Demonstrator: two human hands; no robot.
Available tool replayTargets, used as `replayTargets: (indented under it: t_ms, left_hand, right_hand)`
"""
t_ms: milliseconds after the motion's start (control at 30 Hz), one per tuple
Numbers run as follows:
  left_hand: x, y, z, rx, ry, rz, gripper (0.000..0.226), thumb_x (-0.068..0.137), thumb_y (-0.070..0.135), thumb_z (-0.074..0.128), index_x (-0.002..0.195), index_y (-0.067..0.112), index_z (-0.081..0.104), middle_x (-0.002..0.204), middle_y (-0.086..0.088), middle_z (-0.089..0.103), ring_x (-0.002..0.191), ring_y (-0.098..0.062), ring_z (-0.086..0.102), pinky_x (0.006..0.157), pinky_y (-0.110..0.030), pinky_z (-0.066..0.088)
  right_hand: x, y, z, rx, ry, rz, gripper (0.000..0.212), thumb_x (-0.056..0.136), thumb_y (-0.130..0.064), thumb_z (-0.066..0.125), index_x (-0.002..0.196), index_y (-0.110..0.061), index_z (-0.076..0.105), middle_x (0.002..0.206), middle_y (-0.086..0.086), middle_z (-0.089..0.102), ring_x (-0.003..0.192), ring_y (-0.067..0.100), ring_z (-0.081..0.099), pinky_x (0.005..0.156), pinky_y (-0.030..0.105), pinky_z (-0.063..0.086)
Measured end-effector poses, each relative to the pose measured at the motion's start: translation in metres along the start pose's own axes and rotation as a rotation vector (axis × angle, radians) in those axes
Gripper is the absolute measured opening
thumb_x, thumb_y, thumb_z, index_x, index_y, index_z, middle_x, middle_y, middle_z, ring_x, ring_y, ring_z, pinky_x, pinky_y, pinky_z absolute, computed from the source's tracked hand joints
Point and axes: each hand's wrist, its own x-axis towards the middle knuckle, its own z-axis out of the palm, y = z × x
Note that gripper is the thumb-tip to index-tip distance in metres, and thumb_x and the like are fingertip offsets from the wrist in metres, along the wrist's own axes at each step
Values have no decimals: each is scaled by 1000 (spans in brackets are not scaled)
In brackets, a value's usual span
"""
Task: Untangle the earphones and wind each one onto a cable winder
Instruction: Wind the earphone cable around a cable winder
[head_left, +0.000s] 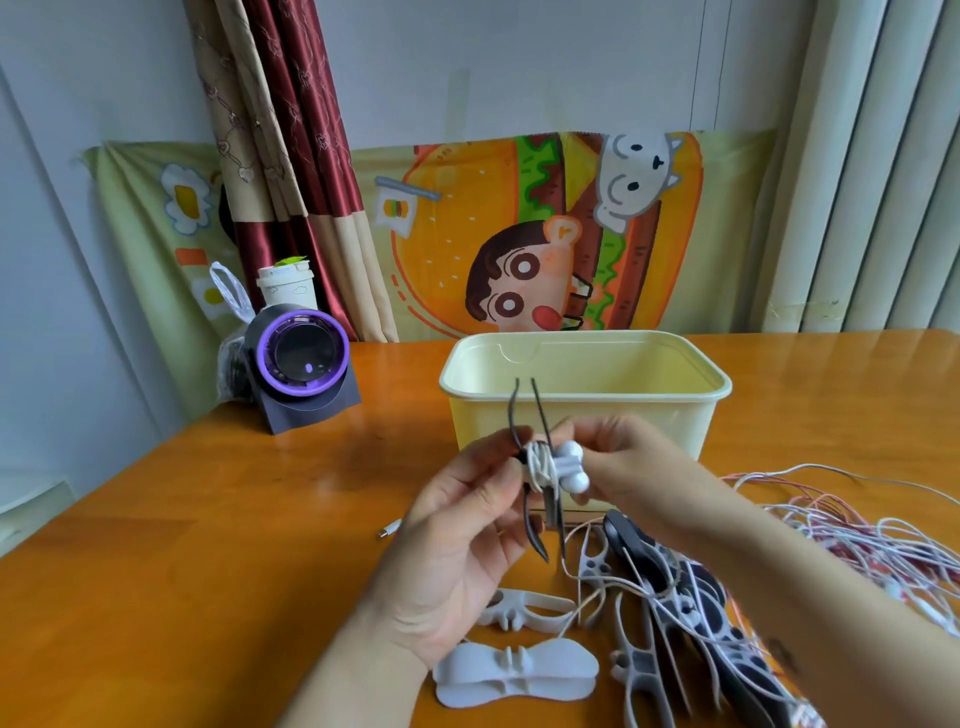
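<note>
Left hand (462, 525) pinching cable winder (537, 540) at waist. Right hand (623, 462) gripping earbuds (571, 453). Wound white cable (540, 467) sitting between both sets of fingers, above desk (208, 519). Judging best: keeping tension, seating earbuds snugly, left fingers pinning coil. Tangled earphones (857, 530) lying below right fingers.

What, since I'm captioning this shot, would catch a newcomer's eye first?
The left hand and right hand hold, at centre, a dark winder wrapped with white earphones, in front of a yellow tub. Behind, a bright cartoon burger cloth hangs on the wall. On the table at right lies a tangle of cables beside spare winders.
</note>
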Motion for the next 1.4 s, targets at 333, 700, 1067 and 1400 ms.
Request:
replayTargets:
  t_ms: [333, 700, 1067, 1400]
  left_hand:
    - [7, 8, -5, -187, 430, 43, 33, 71, 21, 66, 103, 14, 71, 87, 1, 68, 76, -8, 57, 72, -20, 42]
    - [8, 3, -12, -84, 536, 48, 29, 71, 19, 68, 100, 15, 68, 81, 0, 69, 74, -10, 60, 73, -22, 46]
    - [3, -6, -1, 523, 166, 95, 21, 75, 26, 76, 95, 32, 75, 105, -5, 74, 101, -19, 69, 88, -29, 49]
    - [0, -4, 5, 408, -1, 91, 24, 71, 21, 74, 95, 26, 77, 97, -4, 73, 91, -15, 67, 79, -23, 52]
  right_hand:
    - [-8, -9, 26, -583, -26, -148, 18, 93, -25, 56, 79, -27, 66, 50, -6, 41, 48, 10, 35, 47, 18, 28]
    - [-19, -33, 12, -840, -149, -163, 21, 94, -31, 54, 104, -24, 72, 94, -6, 72, 81, 8, 63, 76, 24, 49]
    - [-23, -58, -14, -639, 218, -317, 16, 88, -32, 61, 76, -22, 66, 51, -8, 52, 49, 5, 45, 47, 13, 34]
    - [-7, -28, -6, -292, 225, -181, 33, 79, -49, 57, 69, -18, 62, 58, 0, 48, 54, 8, 40, 52, 22, 33]
